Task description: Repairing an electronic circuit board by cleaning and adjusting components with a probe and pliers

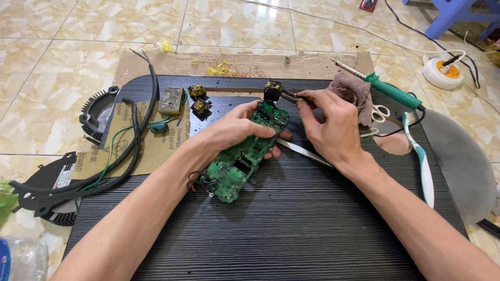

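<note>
Green circuit board [245,156] in left hand [237,130]

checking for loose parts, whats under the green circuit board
The dark ribbed tabletop and left-hand fingers show beneath the green circuit board; anything directly under it is hidden.

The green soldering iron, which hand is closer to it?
Right. The right hand is just beside the green soldering iron, near the cloth; the left hand holds the circuit board farther away.

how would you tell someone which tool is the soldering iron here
Start at the dark ridged board on the tiled floor and go to its far right corner. There, past the right hand and a crumpled brownish cloth, lies the soldering iron: a green handle with a thin metal tip, unlike the white-handled scissors beside it.
</note>
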